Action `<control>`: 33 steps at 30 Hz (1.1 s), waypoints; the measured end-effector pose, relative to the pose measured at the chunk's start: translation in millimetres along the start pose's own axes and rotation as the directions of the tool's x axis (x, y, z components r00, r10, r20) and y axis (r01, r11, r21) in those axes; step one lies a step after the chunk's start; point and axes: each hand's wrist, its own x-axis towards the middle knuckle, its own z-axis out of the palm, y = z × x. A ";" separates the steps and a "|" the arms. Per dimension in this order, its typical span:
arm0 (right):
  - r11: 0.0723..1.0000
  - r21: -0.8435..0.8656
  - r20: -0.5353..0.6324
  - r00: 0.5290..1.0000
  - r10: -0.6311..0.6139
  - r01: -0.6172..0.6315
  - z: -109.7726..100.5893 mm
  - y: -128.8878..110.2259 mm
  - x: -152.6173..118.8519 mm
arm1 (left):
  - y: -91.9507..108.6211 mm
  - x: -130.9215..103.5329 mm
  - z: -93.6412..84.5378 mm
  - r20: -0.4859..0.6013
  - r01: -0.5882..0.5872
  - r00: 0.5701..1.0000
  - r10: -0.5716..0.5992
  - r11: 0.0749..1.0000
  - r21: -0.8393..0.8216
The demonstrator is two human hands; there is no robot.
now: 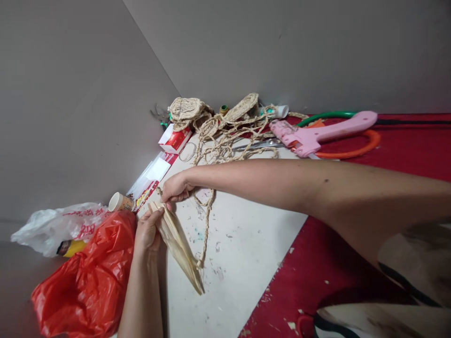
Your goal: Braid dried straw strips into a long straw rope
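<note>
Grey walls (pixel 246 51) meet in a corner beyond a white board (pixel 239 244), which is laid over red cloth (pixel 412 145). Above the board's left edge, the wide end of a pale husk (pixel 174 234) is held between both hands, and its length is slanted over the board toward the near edge. It is pinched by the bent thumb and fingers of the left hand (pixel 147 230), seemingly so that the layers are kept together. The fingers of the right hand (pixel 178 187) are curled closed at the same end; whether cord is gripped there too is hidden.

Dry, creamy yellow and thin, the husk is creased lengthwise in loose folds and narrowed to a darker, ragged point. Whether the point is rested on the board cannot be told. Beside it, a braided cord (pixel 207 223) of similar colour is hung down from the tangle, its end next to the husk's lower part.

Coiled braids (pixel 186 109) are heaped along the far edge, probably so that the middle is left for working. Scissors (pixel 266 144) and a pink glue gun (pixel 326 134) are set toward the far right corner, likely within the right arm's reach. Near the left edge, a paper cup (pixel 120 202) is tipped beside a red plastic bag (pixel 95 277).
</note>
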 end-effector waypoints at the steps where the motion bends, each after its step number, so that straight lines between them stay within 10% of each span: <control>1: 1.000 -0.004 -0.005 1.000 -0.002 0.002 0.2 0.2 -0.1 | 0.5 -0.7 -0.3 0.006 0.003 1.000 -0.003 1.000 0.004; 19: 0.997 -0.078 -0.066 0.998 -0.023 0.018 2.0 2.1 3.1 | -3.2 -1.3 9.0 -0.079 -0.025 0.996 0.030 0.998 0.063; 33: 0.996 -0.084 -0.098 0.995 -0.019 0.011 4.7 0.3 4.8 | -15.3 -7.3 13.4 -0.169 -0.260 0.937 0.306 0.932 0.252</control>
